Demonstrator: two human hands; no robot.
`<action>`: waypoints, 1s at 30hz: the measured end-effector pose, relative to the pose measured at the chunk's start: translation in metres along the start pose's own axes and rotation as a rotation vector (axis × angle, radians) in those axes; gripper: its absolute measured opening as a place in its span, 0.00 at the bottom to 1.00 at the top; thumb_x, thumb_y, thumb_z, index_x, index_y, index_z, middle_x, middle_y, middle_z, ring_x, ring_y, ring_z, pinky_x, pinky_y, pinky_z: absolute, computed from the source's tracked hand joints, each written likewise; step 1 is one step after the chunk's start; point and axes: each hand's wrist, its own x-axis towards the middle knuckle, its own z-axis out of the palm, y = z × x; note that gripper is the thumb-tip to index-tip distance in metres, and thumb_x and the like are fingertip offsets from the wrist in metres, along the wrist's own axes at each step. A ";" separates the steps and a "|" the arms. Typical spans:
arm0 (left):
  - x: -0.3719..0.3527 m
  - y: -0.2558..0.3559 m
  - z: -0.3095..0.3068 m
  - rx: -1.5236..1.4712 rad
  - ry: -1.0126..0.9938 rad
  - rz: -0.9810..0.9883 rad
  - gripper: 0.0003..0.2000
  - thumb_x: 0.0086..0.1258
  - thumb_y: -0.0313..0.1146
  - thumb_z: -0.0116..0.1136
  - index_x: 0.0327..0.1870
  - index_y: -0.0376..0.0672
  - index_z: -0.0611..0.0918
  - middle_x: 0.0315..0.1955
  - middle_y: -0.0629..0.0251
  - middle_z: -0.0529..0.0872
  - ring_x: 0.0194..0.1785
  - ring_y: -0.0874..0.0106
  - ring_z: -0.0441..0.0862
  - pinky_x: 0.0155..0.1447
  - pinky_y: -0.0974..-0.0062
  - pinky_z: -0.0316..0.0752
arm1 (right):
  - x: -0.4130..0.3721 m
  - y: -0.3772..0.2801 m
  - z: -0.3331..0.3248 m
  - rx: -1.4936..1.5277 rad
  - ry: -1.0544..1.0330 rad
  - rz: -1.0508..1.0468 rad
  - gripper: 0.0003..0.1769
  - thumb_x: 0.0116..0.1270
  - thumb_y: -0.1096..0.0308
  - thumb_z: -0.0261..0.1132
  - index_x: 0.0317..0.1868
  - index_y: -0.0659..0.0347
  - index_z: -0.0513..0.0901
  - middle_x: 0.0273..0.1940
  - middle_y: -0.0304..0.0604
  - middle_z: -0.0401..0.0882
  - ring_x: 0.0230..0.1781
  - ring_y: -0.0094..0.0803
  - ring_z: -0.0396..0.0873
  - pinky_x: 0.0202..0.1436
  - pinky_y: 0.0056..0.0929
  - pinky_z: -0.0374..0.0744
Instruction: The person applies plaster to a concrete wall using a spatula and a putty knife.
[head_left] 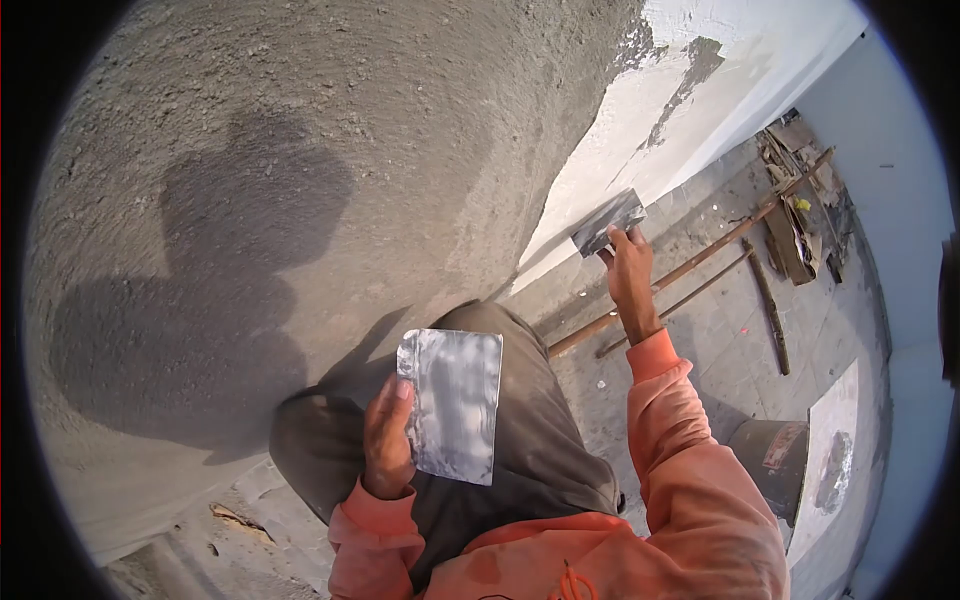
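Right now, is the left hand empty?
No: the left hand grips a flat metal blade by its edge, while the right hand holds a smaller blade up at the wall.

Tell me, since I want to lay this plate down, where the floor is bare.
Bare paving lies between the wooden poles and the bucket, below the right hand with its trowel. Crowded: the scrap pile in the far corner and the smeared board beside the bucket. The left hand grips the metal plate over the knee.

Rough grey plaster wall (300,150) — smooth, dull metal blades (455,405) — worn wooden poles (700,262).
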 end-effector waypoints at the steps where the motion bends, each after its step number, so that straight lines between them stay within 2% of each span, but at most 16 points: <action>1: 0.000 0.000 0.000 -0.001 0.005 0.002 0.22 0.77 0.44 0.46 0.59 0.32 0.74 0.47 0.62 0.81 0.47 0.76 0.78 0.52 0.78 0.71 | -0.016 -0.009 0.009 0.054 0.012 -0.021 0.09 0.65 0.75 0.57 0.45 0.63 0.74 0.41 0.40 0.75 0.41 0.31 0.76 0.47 0.34 0.79; 5: -0.001 -0.002 -0.006 -0.018 0.025 -0.004 0.22 0.77 0.44 0.47 0.59 0.32 0.74 0.47 0.62 0.81 0.47 0.76 0.78 0.52 0.78 0.71 | -0.045 0.013 0.000 0.320 0.091 0.005 0.10 0.64 0.77 0.57 0.46 0.64 0.73 0.41 0.42 0.75 0.40 0.33 0.77 0.47 0.34 0.78; 10: -0.001 -0.004 -0.006 -0.013 0.031 -0.003 0.22 0.77 0.45 0.47 0.59 0.33 0.75 0.47 0.63 0.82 0.48 0.77 0.77 0.53 0.79 0.70 | -0.037 0.095 -0.024 0.107 0.202 0.232 0.08 0.60 0.74 0.58 0.40 0.66 0.74 0.36 0.44 0.76 0.36 0.37 0.77 0.41 0.43 0.80; 13: -0.002 -0.002 -0.008 0.004 0.019 0.004 0.23 0.77 0.45 0.48 0.59 0.33 0.74 0.47 0.63 0.82 0.48 0.76 0.77 0.53 0.78 0.70 | -0.018 0.115 -0.020 0.023 0.143 0.373 0.07 0.60 0.73 0.58 0.39 0.65 0.75 0.36 0.45 0.76 0.35 0.38 0.78 0.41 0.44 0.79; 14: -0.002 -0.001 -0.007 0.007 0.024 0.006 0.23 0.77 0.45 0.48 0.60 0.33 0.74 0.47 0.63 0.82 0.48 0.76 0.77 0.53 0.78 0.70 | -0.007 0.123 -0.019 0.030 0.073 0.344 0.09 0.61 0.73 0.57 0.40 0.68 0.75 0.37 0.47 0.77 0.36 0.41 0.79 0.43 0.47 0.80; 17: -0.002 0.000 -0.007 -0.011 0.027 0.013 0.23 0.76 0.45 0.48 0.60 0.33 0.74 0.48 0.63 0.82 0.49 0.76 0.77 0.54 0.77 0.70 | 0.000 0.083 0.011 0.145 0.046 0.341 0.11 0.62 0.73 0.56 0.42 0.72 0.75 0.38 0.49 0.78 0.38 0.44 0.80 0.45 0.51 0.82; 18: -0.002 -0.001 -0.008 -0.021 0.029 0.011 0.23 0.76 0.45 0.48 0.60 0.32 0.74 0.48 0.62 0.82 0.49 0.75 0.77 0.55 0.77 0.70 | 0.003 0.073 0.018 0.113 0.049 0.338 0.13 0.62 0.73 0.56 0.43 0.76 0.75 0.39 0.53 0.78 0.38 0.47 0.80 0.47 0.51 0.83; 21: -0.003 -0.002 -0.011 -0.057 0.008 -0.008 0.23 0.76 0.44 0.48 0.61 0.33 0.74 0.50 0.62 0.81 0.51 0.75 0.77 0.56 0.77 0.70 | -0.002 0.031 0.036 0.100 0.045 0.333 0.08 0.62 0.73 0.56 0.36 0.70 0.76 0.34 0.46 0.77 0.31 0.38 0.79 0.40 0.43 0.83; 26: -0.003 -0.003 -0.009 -0.111 -0.027 -0.009 0.22 0.77 0.42 0.48 0.62 0.33 0.73 0.51 0.61 0.81 0.52 0.74 0.78 0.57 0.76 0.70 | -0.010 -0.031 0.054 0.068 0.021 0.254 0.12 0.65 0.74 0.54 0.40 0.78 0.76 0.36 0.54 0.78 0.30 0.40 0.79 0.39 0.41 0.85; 30: -0.003 -0.001 -0.008 -0.109 -0.038 -0.006 0.22 0.77 0.41 0.47 0.63 0.33 0.72 0.51 0.60 0.81 0.52 0.73 0.79 0.56 0.76 0.72 | -0.023 -0.084 0.068 0.042 -0.003 0.192 0.11 0.65 0.74 0.54 0.39 0.78 0.76 0.35 0.53 0.79 0.31 0.39 0.80 0.37 0.38 0.84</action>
